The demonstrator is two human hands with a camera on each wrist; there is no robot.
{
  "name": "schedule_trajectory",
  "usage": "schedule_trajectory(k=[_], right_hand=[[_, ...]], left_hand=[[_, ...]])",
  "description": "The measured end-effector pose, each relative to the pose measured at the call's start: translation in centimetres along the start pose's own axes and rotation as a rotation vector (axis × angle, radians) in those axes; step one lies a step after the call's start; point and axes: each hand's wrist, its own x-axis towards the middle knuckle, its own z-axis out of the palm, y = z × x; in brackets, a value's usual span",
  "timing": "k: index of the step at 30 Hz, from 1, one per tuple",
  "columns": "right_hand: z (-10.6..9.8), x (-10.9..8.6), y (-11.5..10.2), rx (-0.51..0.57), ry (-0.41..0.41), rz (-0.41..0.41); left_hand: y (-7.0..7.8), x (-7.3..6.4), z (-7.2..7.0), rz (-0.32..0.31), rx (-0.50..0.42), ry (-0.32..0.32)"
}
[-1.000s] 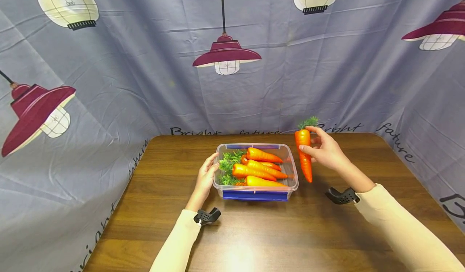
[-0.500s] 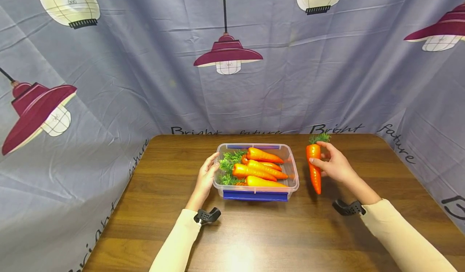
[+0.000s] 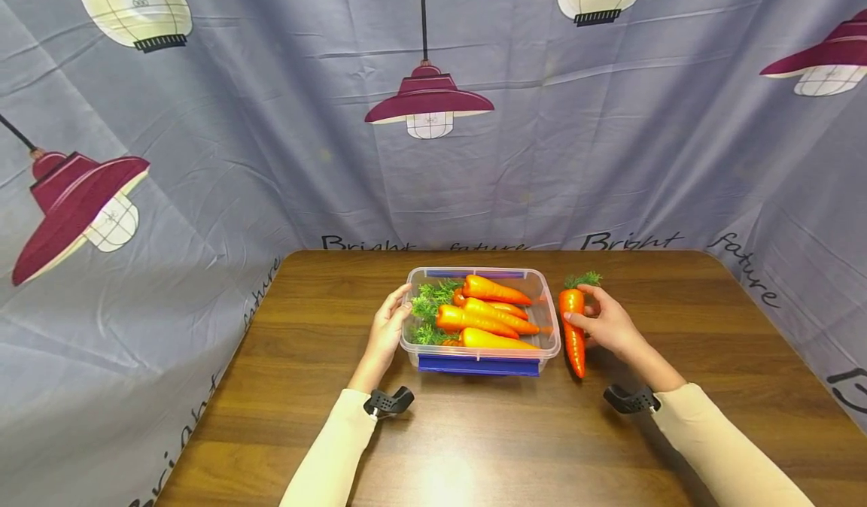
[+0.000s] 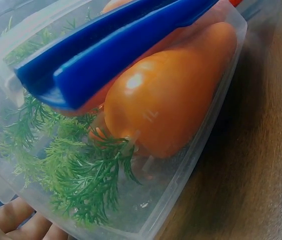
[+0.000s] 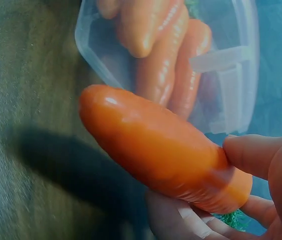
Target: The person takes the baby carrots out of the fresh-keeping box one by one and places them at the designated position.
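Observation:
My right hand (image 3: 606,326) pinches an orange carrot (image 3: 573,334) between thumb and fingers, near its thick leafy end. The carrot's tip points toward me, just right of a clear plastic container (image 3: 552,334). In the right wrist view the carrot (image 5: 150,145) casts a dark shadow on the table. My left hand (image 3: 384,334) rests against the container's left side, with fingers extended along the wall near the rim. Inside lie several carrots (image 3: 497,290), their green leafy tops (image 3: 427,304) toward the left. Some lower carrots are partly hidden.
A blue latch (image 3: 477,365) hangs on the container's front side, and a blue strip shows at its back. The brown wooden table (image 3: 325,447) spreads around it. A grey curtain (image 3: 298,153) printed with lamps stands behind the table's back edge.
My right hand has lowered the carrot, swinging it right, then back left toward the container's right side. The left hand and the container have stayed in place.

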Motion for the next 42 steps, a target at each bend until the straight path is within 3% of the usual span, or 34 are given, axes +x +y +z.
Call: schedule_trajectory(k=[13,24,42], right_hand=[[1.5,0.3,0.5,0.051,-0.081,0.019],[2.1,0.6,0.5,0.044,-0.081,0.012],[1.6,0.3,0.4,0.018,-0.081,0.041]], left_hand=[[0.0,0.0,0.0,0.01,0.004,-0.013],[-0.1,0.2,-0.1,0.004,-0.023,-0.016],[-0.1,0.1,-0.1,0.008,-0.027,-0.016]])
